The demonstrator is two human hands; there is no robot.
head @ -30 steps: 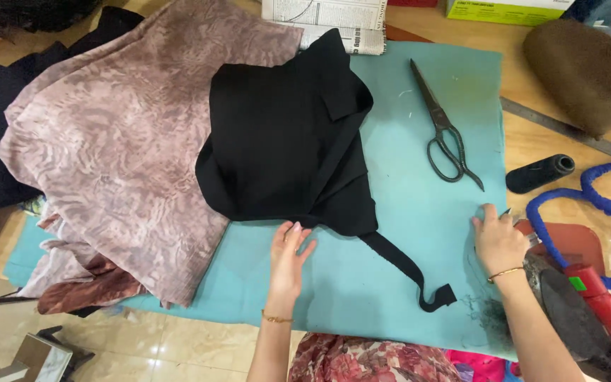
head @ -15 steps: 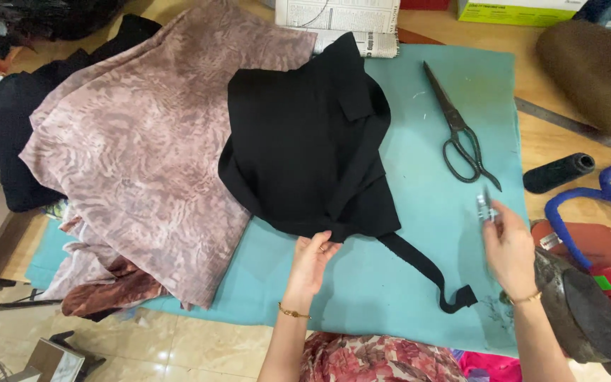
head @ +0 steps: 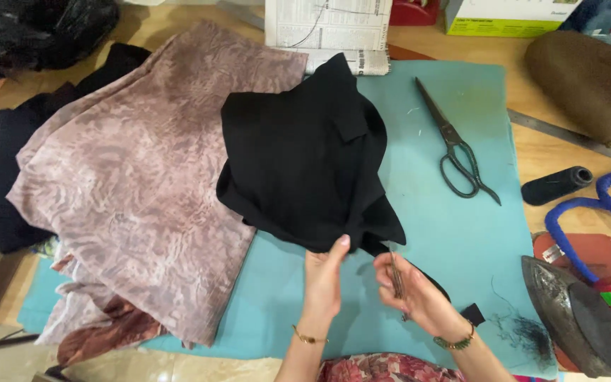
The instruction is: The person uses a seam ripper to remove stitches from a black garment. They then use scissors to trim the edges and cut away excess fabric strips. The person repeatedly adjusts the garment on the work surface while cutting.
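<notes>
While left hand [head: 324, 279] pinches black fabric [head: 305, 159], snips [head: 395, 276] stand upright.

Right hand [head: 419, 293] swung in from beside the iron [head: 581, 318], now holding snips [head: 395, 276] at the black fabric's [head: 305, 163] hem. Left hand [head: 324, 276] slid up, pinching that edge.
</notes>
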